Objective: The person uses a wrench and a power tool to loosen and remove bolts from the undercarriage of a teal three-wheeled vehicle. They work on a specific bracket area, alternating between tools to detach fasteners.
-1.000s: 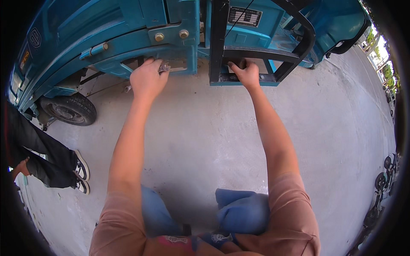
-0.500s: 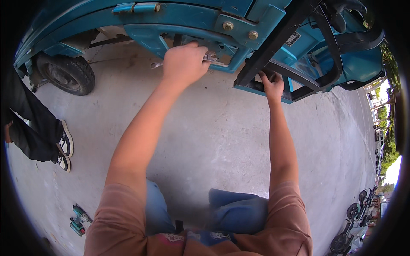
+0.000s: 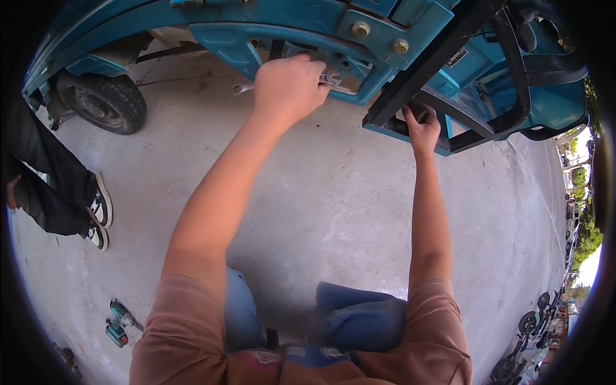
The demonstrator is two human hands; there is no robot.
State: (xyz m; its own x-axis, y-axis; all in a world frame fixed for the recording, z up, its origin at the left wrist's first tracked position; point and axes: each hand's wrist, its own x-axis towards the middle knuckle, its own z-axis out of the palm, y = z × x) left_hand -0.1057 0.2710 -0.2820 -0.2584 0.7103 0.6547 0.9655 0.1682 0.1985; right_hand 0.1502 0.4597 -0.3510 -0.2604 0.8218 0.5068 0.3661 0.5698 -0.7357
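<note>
My left hand (image 3: 289, 90) is closed around a silver wrench (image 3: 241, 89), whose shaft end sticks out on the left side of the fist. Its open jaw shows on the right, by the cut-out of the blue metal panel (image 3: 224, 48) on the vehicle. Further right, my right hand (image 3: 423, 131) reaches up into a corner of the black tube frame (image 3: 410, 83). Thumb and fingers are curled in there, and whatever they grip is hidden by the frame and the hand. Two hex bolts (image 3: 361, 29) sit on the blue bracket above, between the hands.
A black wheel (image 3: 99, 106) of the blue vehicle stands at the left. Beside it a person in dark trousers (image 3: 48, 173) stands on the concrete floor (image 3: 333, 199). A green cordless drill (image 3: 120, 324) lies at the lower left. Motorcycles (image 3: 520, 340) are parked at the far right.
The view has shifted slightly, so the vehicle and both hands sit a little further right in the picture. Both hands keep their places at the panel and frame; the wrench stays in the left.
</note>
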